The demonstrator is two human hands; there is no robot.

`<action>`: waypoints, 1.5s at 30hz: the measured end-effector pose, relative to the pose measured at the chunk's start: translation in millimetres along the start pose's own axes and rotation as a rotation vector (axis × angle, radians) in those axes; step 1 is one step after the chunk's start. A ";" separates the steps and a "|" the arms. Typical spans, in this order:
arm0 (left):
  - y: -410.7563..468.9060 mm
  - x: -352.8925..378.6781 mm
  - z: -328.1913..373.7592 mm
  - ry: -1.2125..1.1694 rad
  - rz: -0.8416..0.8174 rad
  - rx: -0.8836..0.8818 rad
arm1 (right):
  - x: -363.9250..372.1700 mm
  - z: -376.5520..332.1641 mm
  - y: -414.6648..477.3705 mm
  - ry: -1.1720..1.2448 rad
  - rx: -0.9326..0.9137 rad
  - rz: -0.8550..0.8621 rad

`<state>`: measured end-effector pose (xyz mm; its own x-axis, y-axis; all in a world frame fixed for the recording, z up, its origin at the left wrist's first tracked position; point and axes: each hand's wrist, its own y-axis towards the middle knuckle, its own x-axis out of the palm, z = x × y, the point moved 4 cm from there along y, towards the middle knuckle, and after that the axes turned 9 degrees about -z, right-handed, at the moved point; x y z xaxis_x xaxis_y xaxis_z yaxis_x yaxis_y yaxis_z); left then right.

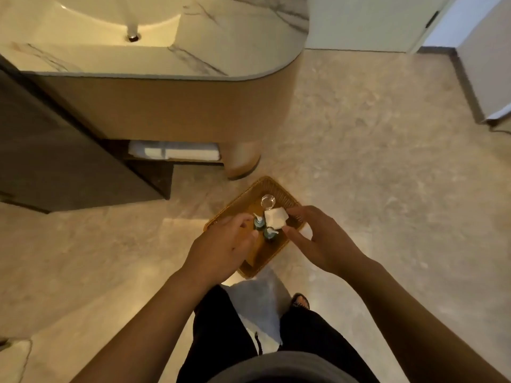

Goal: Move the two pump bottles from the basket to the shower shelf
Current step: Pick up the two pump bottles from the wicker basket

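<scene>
On the stone floor (373, 167), a wicker basket (272, 186) holds two pump bottles (259, 223).

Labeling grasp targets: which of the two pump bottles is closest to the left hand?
The farther pump bottle, beside the white packet. The left hand has its fingertips right at it; the nearer pump bottle sits between both hands, closer to the right hand.

basket (249, 199): honey-brown weave
pump bottles (259, 223): teal-blue (two, pale pumps)
cloth (275, 218): white, 1 o'clock of bottles
counter (193, 62): cream marble, grey veins
floor (373, 161): mottled beige
trousers (221, 335): black
</scene>
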<state>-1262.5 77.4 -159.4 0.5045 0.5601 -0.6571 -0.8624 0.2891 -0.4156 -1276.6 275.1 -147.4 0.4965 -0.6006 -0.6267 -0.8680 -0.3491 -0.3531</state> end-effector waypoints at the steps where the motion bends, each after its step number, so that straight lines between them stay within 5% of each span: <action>1: 7.1 -9.1 -5.5 0.011 -0.042 0.027 | 4.3 -4.9 3.5 0.001 0.021 0.031; 10: 75.2 -70.7 -32.7 0.208 -0.295 0.237 | 24.7 -38.0 16.6 0.041 0.314 0.246; 20: 104.2 -32.8 -26.8 0.296 -0.391 0.298 | 41.7 -0.2 16.0 0.111 0.382 0.280; 45: 357.2 255.0 -281.6 0.417 -0.258 0.337 | 272.7 356.2 238.8 0.013 0.189 0.193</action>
<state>-1429.8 104.9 -652.6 0.6149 0.1061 -0.7814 -0.6414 0.6437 -0.4173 -1350.9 284.1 -650.1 0.3206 -0.6526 -0.6865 -0.9318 -0.0871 -0.3523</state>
